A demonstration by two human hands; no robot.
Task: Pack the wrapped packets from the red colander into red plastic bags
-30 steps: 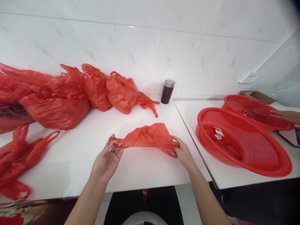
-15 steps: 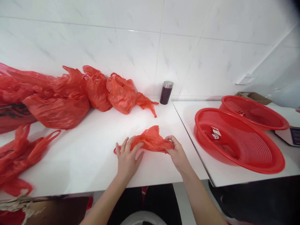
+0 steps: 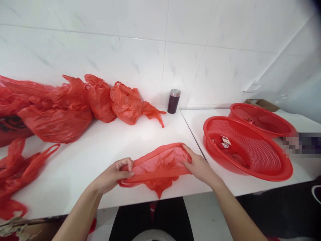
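Note:
A thin red plastic bag [image 3: 160, 164] is stretched sideways between my two hands, just above the front of the white table. Its mouth is spread apart and faces up, while the crumpled bottom hangs down toward the table edge. On one end, my left hand [image 3: 114, 174] is closed, thumb and fingers pinching the bag. At the other end my right hand [image 3: 200, 167] grips the rim, with part of its fingers tucked inside the mouth and hidden by the plastic.
Several filled red bags [image 3: 57, 117] line the wall at left, with a loose red bag [image 3: 25, 167] before them. A dark tumbler [image 3: 173, 101] stands by the wall. Two red baskets [image 3: 260, 149] sit at right, holding small packets [image 3: 225, 142]. A cardboard box [image 3: 265, 104] is behind.
The bag has gone from a crumpled strip near the tabletop to being pulled wide with its mouth apart. My left hand has moved left and closed on its end; the right has shifted slightly right.

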